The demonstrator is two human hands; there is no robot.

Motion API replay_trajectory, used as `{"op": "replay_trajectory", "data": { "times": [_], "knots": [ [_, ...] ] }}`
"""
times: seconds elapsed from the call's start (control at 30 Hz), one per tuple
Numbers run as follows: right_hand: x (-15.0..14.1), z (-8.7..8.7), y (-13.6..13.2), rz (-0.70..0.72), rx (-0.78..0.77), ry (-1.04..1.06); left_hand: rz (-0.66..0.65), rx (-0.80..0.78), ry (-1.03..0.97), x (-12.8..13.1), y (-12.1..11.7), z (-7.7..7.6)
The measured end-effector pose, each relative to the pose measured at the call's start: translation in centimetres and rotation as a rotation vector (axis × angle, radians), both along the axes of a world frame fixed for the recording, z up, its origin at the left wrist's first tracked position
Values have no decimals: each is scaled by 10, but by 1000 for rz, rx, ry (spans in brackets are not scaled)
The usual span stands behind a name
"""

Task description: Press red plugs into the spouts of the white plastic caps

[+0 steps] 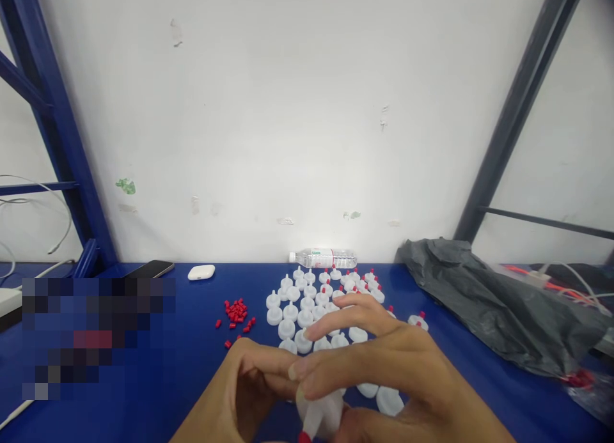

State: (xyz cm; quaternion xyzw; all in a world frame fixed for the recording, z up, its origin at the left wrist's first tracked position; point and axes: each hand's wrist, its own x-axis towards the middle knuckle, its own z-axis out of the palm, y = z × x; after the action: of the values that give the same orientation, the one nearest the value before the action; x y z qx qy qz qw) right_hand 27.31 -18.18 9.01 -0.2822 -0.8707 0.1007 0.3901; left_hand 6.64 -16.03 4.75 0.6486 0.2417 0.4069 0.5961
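My left hand (261,373) and my right hand (403,363) meet low in the view around a white plastic nozzle cap (322,416). Its spout points down toward me and ends in a red tip cap (304,437). Fingers of both hands are closed on the nozzle cap, my left thumb mostly cut off by the lower edge. Beyond my fingers, several white nozzle caps (286,329) stand spout up on the blue table; some at the back and right wear red tips. Left of them lies a loose pile of small red tip caps (236,312).
A clear water bottle (326,258) lies against the wall. A white earphone case (201,272) and a dark phone (151,269) sit at the back left. A grey plastic bag (494,309) spreads over the right side. Blue frame posts (62,110) rise at the left.
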Motion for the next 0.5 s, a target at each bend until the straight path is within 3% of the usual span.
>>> {"op": "replay_trajectory", "data": {
  "times": [0.1, 0.2, 0.33, 0.37, 0.43, 0.5],
  "knots": [
    [-5, 2, 1, 14, -31, -46, -60, -21, -1, 1, 3, -1],
    [-4, 3, 4, -52, -18, -72, 68, 3, 144, -3, 8, -10],
    [25, 0, 18, -391, -12, -105, 502, 372, 768, -18, 21, -30],
    [37, -2, 23, -491, -9, -115, 558, 455, 955, -22, 25, -34],
    [63, -5, 34, -660, -33, -135, 588, 479, 1285, -28, 32, -39],
    [91, -9, 45, -762, -163, -180, 580, 473, 1471, -30, 36, -41]
  ]
}}
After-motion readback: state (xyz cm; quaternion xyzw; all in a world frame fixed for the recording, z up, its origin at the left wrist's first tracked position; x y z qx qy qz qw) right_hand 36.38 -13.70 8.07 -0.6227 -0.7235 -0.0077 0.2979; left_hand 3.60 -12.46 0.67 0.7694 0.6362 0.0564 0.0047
